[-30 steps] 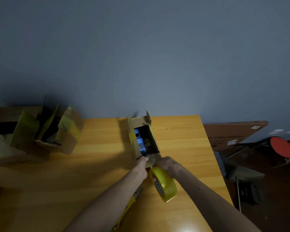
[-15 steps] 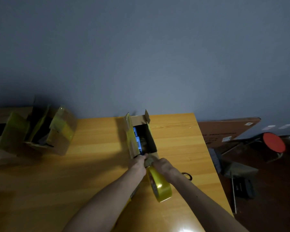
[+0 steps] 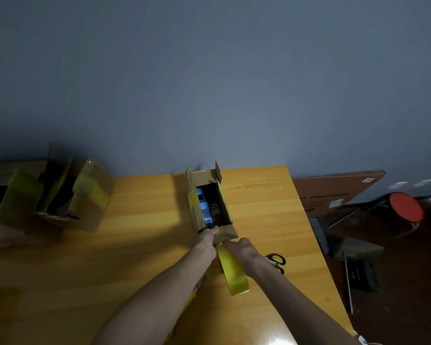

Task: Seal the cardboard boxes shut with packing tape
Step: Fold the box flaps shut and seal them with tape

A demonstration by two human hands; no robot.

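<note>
At box [image 3: 225,207] edge: hands [image 3: 205,241], probably tape [image 3: 234,272]

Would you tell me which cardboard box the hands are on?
The narrow box mid-table with blue contents, where the right hand holds the tape roll; the yellow-taped boxes at left are untouched.

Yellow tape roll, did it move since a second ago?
No, barely: the yellow tape roll sits at the near end of the open cardboard box as before, only turned more edge-on.

text: none legible | flat carton [image 3: 334,189] labels: too small | blue packs [image 3: 205,210]: blurred
</note>
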